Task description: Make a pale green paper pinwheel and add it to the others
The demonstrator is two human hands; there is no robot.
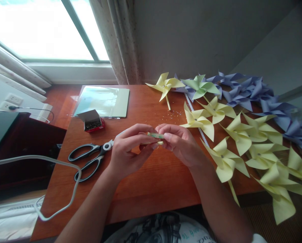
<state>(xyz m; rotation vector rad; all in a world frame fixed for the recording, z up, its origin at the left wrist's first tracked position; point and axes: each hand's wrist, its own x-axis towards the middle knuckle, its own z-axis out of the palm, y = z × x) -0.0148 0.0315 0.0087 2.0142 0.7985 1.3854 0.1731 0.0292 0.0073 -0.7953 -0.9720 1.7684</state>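
Observation:
Over the middle of the table my left hand (133, 145) and my right hand (180, 141) meet. Between their fingertips is a small, narrow pale strip with green markings (155, 135); its exact kind is unclear. My right thumb and fingers pinch its right end, while my left fingers close around its left side. Just below it, the pale yellow end of a thin stick (160, 143) pokes out from my left fingers. Most of that stick is hidden. Scissors with black and grey handles (100, 153) lie beside my left hand, their blades partly covered by it.
Yellow paper pinwheels (225, 158) spread across the right side, with a green pinwheel (201, 86) and several purple pinwheels (254, 89) behind. An open red box (94, 125) of small dark pieces and packaged paper sheets (102, 101) stand left. A white cable (75, 189) loops at the table's left edge.

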